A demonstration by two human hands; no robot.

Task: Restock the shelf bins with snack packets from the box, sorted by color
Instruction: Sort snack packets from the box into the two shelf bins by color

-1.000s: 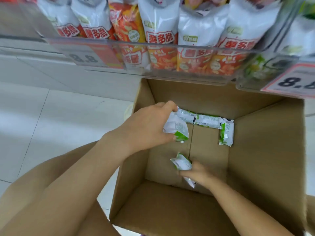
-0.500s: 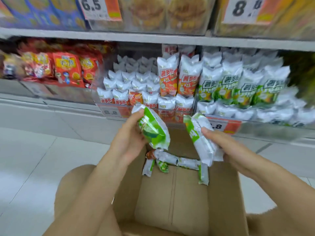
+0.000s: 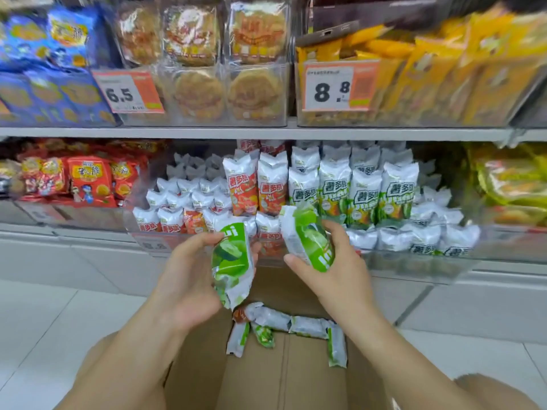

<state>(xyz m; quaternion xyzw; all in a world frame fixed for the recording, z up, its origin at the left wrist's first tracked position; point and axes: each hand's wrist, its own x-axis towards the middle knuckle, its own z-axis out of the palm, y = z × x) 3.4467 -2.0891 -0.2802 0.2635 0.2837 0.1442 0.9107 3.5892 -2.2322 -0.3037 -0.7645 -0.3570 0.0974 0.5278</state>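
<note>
Red-packet bin (image 3: pixel 189 223): lower shelf, left of centre; white-and-red packets stacked to its clear front edge. Wrong colour for either packet in hand.

Left hand (image 3: pixel 189 279): raised above the box's far left corner, fingers and thumb curled round a green packet (image 3: pixel 232 261). Packet's long axis near upright, leaning slightly; its top edge level with the bin fronts.

Box (image 3: pixel 266 377): open cardboard, on the floor below the shelf. A few remaining packets (image 3: pixel 296 324) lie flat along its far wall, mostly green, one red end showing at the left.

Right hand (image 3: pixel 331 258): raised above the box's far right side, gripping a second green packet (image 3: pixel 307 241), long axis tilted up and to the left.

Green-packet bin (image 3: pixel 414 241): lower shelf, right of centre, up and to the right of both hands; standing rows at the back, lower rows at the front edge. Right hand is nearer, judged the first to deliver. Open room lies above the front rows, under the upper shelf edge (image 3: pixel 266 132).
</note>
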